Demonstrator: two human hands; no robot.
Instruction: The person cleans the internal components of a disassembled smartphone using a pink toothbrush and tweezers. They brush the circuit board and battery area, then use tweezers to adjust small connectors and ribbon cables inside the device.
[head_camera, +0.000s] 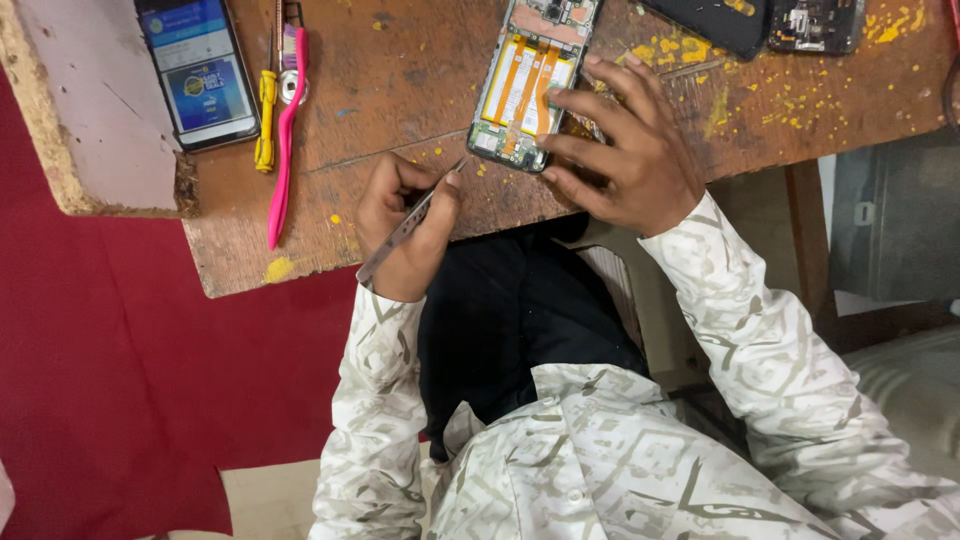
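Head view, the only 1 here: the opened phone (530, 85) lies back-up on the worn wooden table (400, 80), its cover off, showing yellow and orange ribbon strips and a green board at its near end. Its long axis runs straight away from the person, tilted slightly toward the right at the far end.

The right hand (620, 150) is the nearer of the 2 to it: half spread, fingers curved, their tips resting on the phone's right edge and lower corner, pinning it rather than gripping it.

The left hand (400, 225) is closed in a pinch around metal tweezers (412, 222), thumb and forefinger near the front. The tweezers slant up and to the right, their tip just beside the phone's near left corner, close to but apparently not yet touching it. So the phone lies up and to the right of this hand, along the line of the tool.

Farther left of that hand lie a pink pry tool (285, 140), a yellow tool (265, 120) and a lit second phone (198, 68).
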